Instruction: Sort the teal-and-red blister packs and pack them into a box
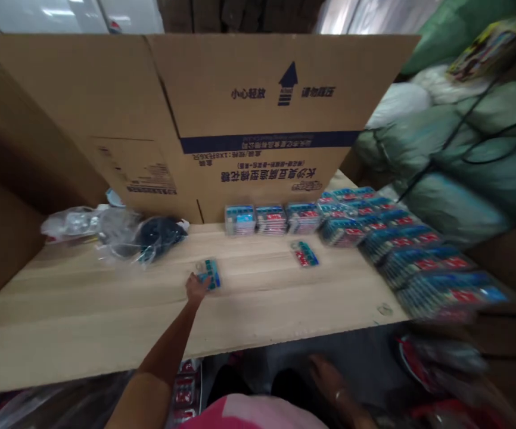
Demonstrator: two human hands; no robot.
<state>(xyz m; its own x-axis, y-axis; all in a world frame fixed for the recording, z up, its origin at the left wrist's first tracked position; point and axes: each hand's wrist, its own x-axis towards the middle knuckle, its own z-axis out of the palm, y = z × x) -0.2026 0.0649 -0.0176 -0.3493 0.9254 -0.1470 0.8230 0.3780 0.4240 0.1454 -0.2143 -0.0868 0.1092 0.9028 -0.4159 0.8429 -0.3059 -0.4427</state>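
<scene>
My left hand [198, 288] reaches across the light wooden table top [83, 316] and grips a small blue-and-teal packet [210, 274]. Three stacks of similar packets [270, 219] stand along the back of the table. A single packet [305, 254] lies flat between my left hand and those stacks. Long rows of packets [419, 262] cover the right side. My right hand [327, 378], blurred and wearing a ring, is below the table's front edge, and nothing shows in it.
A large upright cardboard carton flap [258, 107] rises behind the table. Clear plastic bags with a black item [157, 237] lie at the back left. Bulging green sacks [454, 155] are piled to the right. Red-marked packets [186, 387] sit below the front edge.
</scene>
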